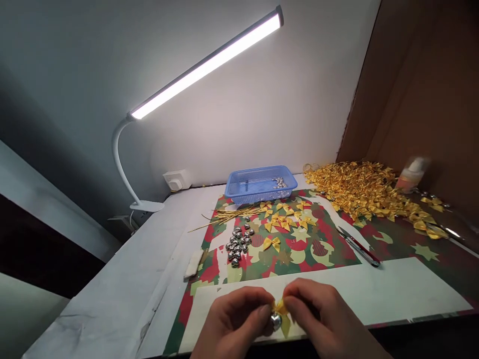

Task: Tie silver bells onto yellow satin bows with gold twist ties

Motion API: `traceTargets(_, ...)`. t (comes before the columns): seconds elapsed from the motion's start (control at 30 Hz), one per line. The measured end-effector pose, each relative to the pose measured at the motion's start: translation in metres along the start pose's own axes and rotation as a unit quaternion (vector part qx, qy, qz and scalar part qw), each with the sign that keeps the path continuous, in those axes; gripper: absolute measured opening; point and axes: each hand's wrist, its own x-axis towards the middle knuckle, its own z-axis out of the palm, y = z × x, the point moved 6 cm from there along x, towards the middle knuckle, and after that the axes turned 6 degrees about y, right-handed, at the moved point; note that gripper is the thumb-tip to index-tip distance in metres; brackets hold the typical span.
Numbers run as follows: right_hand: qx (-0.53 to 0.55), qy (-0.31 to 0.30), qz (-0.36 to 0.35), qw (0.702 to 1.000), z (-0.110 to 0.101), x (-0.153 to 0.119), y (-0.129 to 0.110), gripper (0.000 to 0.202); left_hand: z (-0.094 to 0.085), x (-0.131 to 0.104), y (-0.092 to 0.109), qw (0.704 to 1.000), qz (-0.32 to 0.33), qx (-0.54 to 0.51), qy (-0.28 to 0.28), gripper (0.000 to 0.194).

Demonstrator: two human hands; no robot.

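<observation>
Near the front edge of the table, my left hand (237, 321) pinches the left side of a yellow bow (285, 324), beside a silver bell (276, 320) that hangs at the bow's middle. My right hand (324, 316) pinches the bow's right side between thumb and forefinger. Behind my hands lies a single yellow bow (271, 244). Several silver bells (236, 245) form a cluster to its left. Farther back are several loose bows (286, 222) and a bundle of gold cords (234, 214).
A blue basket (258, 193) with small silver pieces stands by the wall. Right of it is a large heap of yellow bows (359, 187), with a bottle (411, 174). A craft knife (359, 248) lies right of centre. A lamp (209, 65) arches over the left.
</observation>
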Motion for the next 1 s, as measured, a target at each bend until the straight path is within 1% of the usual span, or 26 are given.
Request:
traceTargets(0.1, -0.028, 0.102, -0.026, 0.994, -0.022, 0.012, 0.012, 0.030, 0.001, 0.020, -0.001, 0.996, 0.040, 0.077, 0.014, 0.020)
traceTargets(0.17, -0.035, 0.136, -0.017, 0.990, -0.031, 0.017, 0.023, 0.029, 0.003, 0.030, -0.001, 0.990, 0.070, 0.121, 0.030, 0.016)
traceTargets(0.3, -0.015, 0.123, 0.014, 0.992, -0.036, 0.021, 0.040, 0.033, 0.007, 0.038, 0.001, 0.962, 0.142, 0.223, 0.065, 0.013)
traceTargets(0.43, 0.011, 0.114, 0.020, 0.993, -0.036, 0.021, 0.044, 0.033, 0.007, 0.036, 0.008, 0.935, 0.190, 0.288, 0.080, 0.015)
traceTargets(0.57, 0.034, 0.114, 0.007, 0.993, -0.036, 0.021, 0.041, 0.030, 0.000, 0.040, 0.028, 0.915, 0.215, 0.331, 0.086, 0.016)
traceTargets(0.67, 0.053, 0.117, -0.005, 0.992, -0.035, 0.021, 0.039, 0.032, -0.003, 0.052, 0.047, 0.899, 0.235, 0.361, 0.084, 0.014)
traceTargets(0.73, 0.063, 0.124, -0.007, 0.990, -0.034, 0.020, 0.039, 0.035, -0.001, 0.063, 0.056, 0.887, 0.245, 0.382, 0.085, 0.016)
traceTargets(0.8, 0.073, 0.134, -0.002, 0.988, -0.034, 0.020, 0.041, 0.035, 0.004, 0.076, 0.059, 0.877, 0.246, 0.405, 0.077, 0.017)
traceTargets(0.9, 0.080, 0.133, 0.012, 0.988, -0.032, 0.019, 0.043, 0.025, 0.012, 0.091, 0.058, 0.861, 0.243, 0.443, 0.063, 0.016)
traceTargets(1.0, 0.079, 0.121, 0.011, 0.989, -0.031, 0.019, 0.043, 0.027, 0.009, 0.095, 0.059, 0.852, 0.243, 0.459, 0.065, 0.017)
